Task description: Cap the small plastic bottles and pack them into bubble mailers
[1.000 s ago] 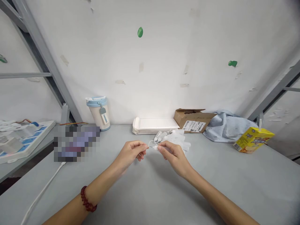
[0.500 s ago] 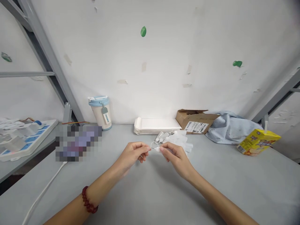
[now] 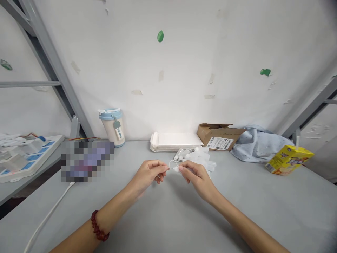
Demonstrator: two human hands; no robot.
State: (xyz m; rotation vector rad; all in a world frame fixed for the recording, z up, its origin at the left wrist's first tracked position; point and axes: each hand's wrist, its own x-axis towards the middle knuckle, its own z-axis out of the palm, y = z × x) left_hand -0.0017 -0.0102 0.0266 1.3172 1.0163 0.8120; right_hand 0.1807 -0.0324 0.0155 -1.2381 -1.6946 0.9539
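While left hand and right hand are pinched closed on a white corded thingy mid-frame, cardboard box centre-right, lidded tumbler centre-left, can't see inside either

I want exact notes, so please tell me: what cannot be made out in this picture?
In the head view:
Small white piece: partly covered by the right hand.
Thin strand at the left hand: too fine to follow.
Pixelated object: details lost in blocks.
White cable: cut off by the bottom edge.
Power strip: cut off by the left edge.
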